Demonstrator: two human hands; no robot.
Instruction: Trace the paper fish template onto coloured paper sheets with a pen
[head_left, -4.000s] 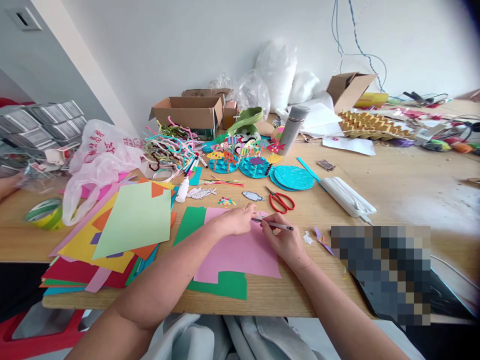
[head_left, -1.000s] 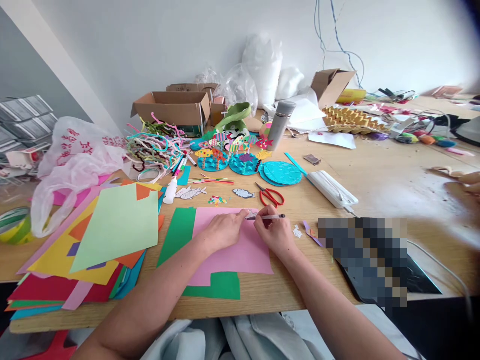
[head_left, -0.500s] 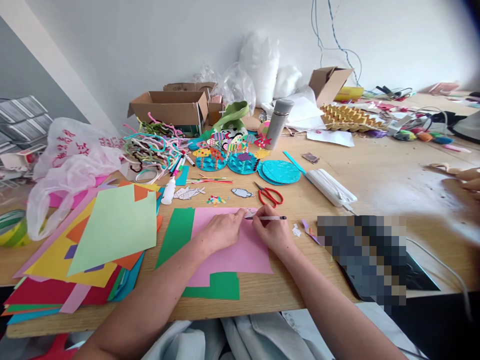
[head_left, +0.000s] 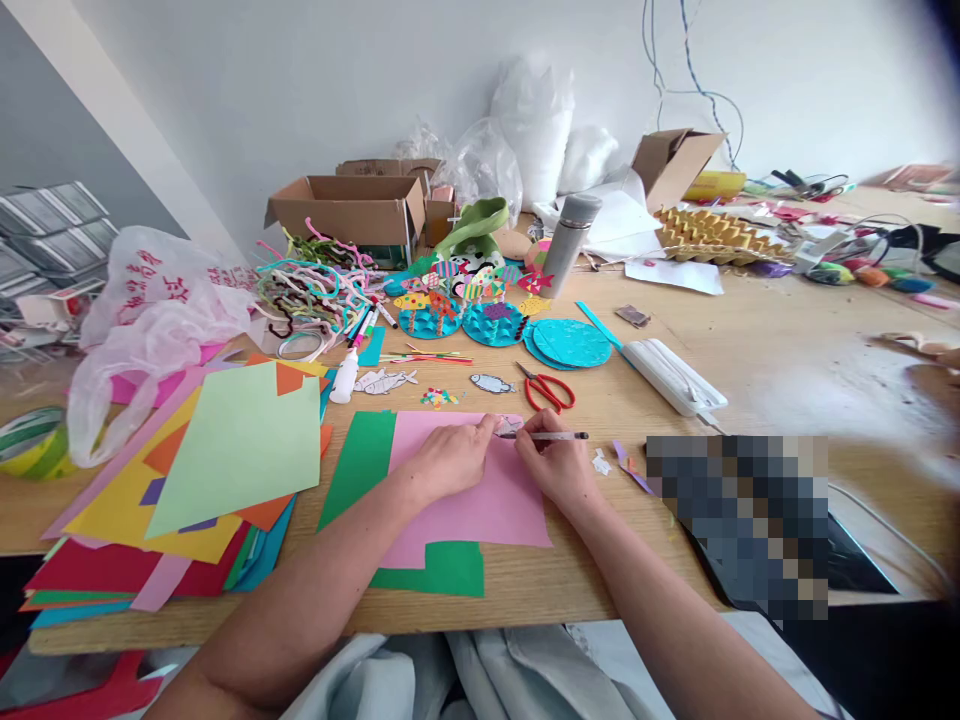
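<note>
We see little change over the last few seconds: our left hand (head_left: 454, 455) is still laid across the pink sheet (head_left: 450, 520), its index fingertip resting on a small white paper fish (head_left: 510, 425) near the sheet's far edge. That hand appears to press the fish and grasps nothing we can see, though its folded fingers are partly hidden. Our right hand (head_left: 556, 468) still pinches the pen (head_left: 562, 436), which now lies more level in our view than four seconds ago, its tip close to the fish; we cannot tell whether it touches paper. The fish sits between our hands, part of its drawn outline showing and the rest covered. The pink sheet has kept its place over the green sheet (head_left: 457, 575) on the tabletop (head_left: 532, 590), and the fish cutout (head_left: 492, 383) and red scissors (head_left: 534, 380) just beyond it lie as before, as does the glue bottle (head_left: 345, 378) farther left. We judge from this that the pen work remains at the same spot, with only the pen's slant adjusted and the left finger serving to steady the fish.
</note>
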